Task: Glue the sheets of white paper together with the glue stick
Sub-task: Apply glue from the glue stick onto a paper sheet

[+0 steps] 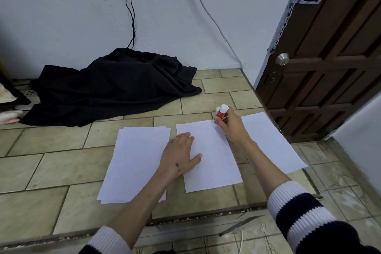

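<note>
A single white sheet (pixel 214 163) lies on the tiled floor in the middle. My left hand (pixel 179 154) rests flat on its left edge with fingers straight. My right hand (pixel 232 127) grips a red glue stick (pixel 221 114) with a white end, its lower end touching the sheet's far right corner. A second small white-topped piece (pixel 217 109), maybe the cap, shows just behind the stick. A stack of white sheets (pixel 134 161) lies to the left. Another white sheet (pixel 274 142) lies to the right, partly under my right forearm.
A heap of black cloth (pixel 111 86) lies at the back left against the wall, with black cables (pixel 132 16) hanging above it. A brown wooden door (pixel 329 57) stands on the right. The tiled step's edge (pixel 195 218) runs in front of me.
</note>
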